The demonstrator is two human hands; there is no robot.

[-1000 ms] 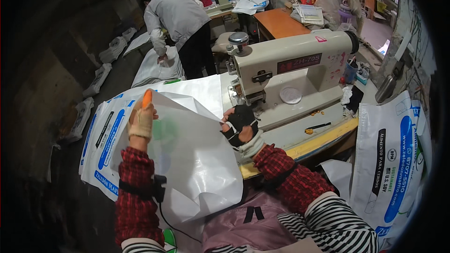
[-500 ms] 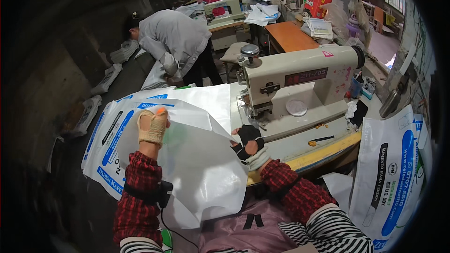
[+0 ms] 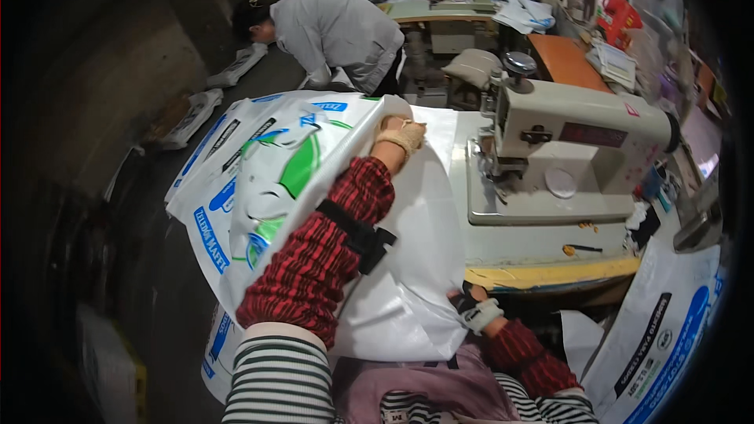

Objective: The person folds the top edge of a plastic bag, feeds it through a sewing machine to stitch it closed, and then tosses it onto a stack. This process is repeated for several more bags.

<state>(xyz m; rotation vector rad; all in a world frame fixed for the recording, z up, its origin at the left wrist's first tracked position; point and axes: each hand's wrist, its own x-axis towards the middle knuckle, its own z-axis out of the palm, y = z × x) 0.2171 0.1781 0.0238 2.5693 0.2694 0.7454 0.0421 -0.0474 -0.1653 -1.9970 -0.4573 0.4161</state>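
Observation:
A large white printed woven sack point(image 3: 416, 228) spreads over my lap and the table's left part, its printed side with green and blue marks folded up along the left. My left hand point(image 3: 402, 135), in a beige wrap, reaches across it and is closed on the sack's far folded edge. Lower down, my right hand point(image 3: 471, 302), in a black fingerless glove with a pale cuff, pinches the sack's near right edge; its fingertips are partly hidden. Under the held sack lie more printed sacks point(image 3: 206, 224).
A cream sewing machine point(image 3: 589, 133) stands on the table at right, a small dark tool point(image 3: 583, 250) before it. More printed sacks point(image 3: 667, 338) hang at the right. A person in a grey jacket point(image 3: 336, 35) bends over at the back. A padded stool point(image 3: 473, 68) stands behind the table.
My left hand has swung right and away with the sack's edge, folding it so its printed side shows. My right hand has come down and right, nearer me. The view has shifted left.

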